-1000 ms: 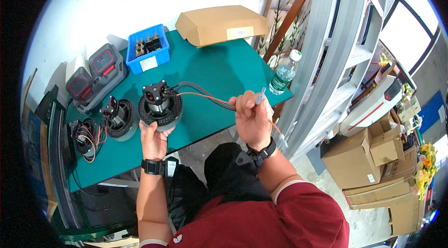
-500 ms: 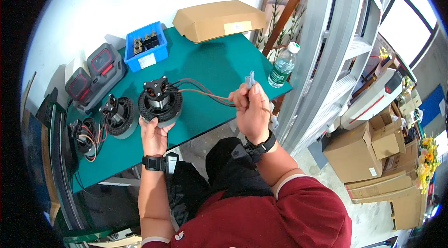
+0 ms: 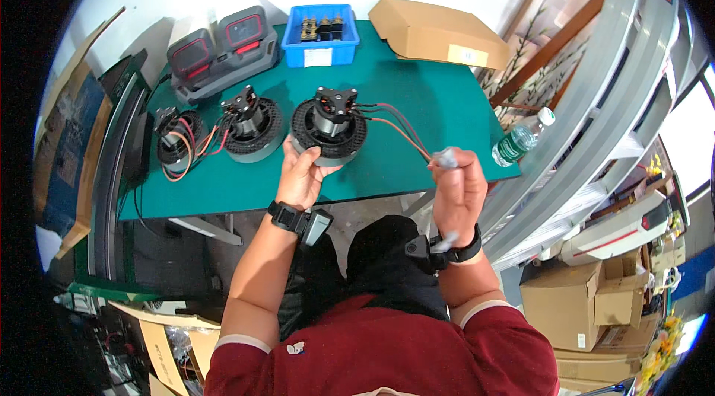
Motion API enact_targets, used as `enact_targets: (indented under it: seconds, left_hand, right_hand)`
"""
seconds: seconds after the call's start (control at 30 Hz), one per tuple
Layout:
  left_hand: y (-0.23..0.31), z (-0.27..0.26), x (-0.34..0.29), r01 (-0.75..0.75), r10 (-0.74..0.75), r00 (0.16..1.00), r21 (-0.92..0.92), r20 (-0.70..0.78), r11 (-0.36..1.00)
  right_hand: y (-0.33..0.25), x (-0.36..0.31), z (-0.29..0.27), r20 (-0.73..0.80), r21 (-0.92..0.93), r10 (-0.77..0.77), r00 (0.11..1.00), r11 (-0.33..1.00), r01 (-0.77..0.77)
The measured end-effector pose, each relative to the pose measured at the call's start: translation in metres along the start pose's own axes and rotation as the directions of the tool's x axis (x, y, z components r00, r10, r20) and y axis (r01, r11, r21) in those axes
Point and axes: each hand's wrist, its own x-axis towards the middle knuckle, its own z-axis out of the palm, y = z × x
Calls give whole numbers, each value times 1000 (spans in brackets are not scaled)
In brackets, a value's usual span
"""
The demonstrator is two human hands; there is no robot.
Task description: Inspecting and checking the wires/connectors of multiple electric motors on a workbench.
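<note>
My left hand is closed on the near rim of a round motor unit, its thumb lying along the grey and black base. The unit has a silver cylinder and a black bracket on top. Red, black and brown wires run from its right side to my right hand, which is closed on them beyond the table's front edge. Pale grey connectors show blurred at these fingertips. Two similar motor units stand to the left, one close by and one with its wires coiled against it.
On the green table stand a blue bin of small dark parts, a grey and red case, a cardboard box and a water bottle. An aluminium ladder rises at the right. Cartons lie on the floor beyond.
The whole view has shifted and turned, so the table things appear farther right. My right hand has come lower relative to the motor unit, with the wires still in it. My left hand keeps its hold.
</note>
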Motion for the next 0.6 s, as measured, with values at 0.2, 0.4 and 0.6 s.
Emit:
enact_targets:
  seconds: [0.2,0.4,0.6]
  left_hand:
    - [-3,-6,0,-11,9,999,-45,-51,999]
    - [-1,1,-1,0,0,1000,-10,-29,1000]
    - [-7,-4,2,109,-107,994,-258,23,960]
  right_hand:
    - [-31,13,45,643,-451,187,742,877,169]
    - [-15,7,77,810,-408,170,561,850,332]
    - [28,10,83,796,-513,206,569,730,452]
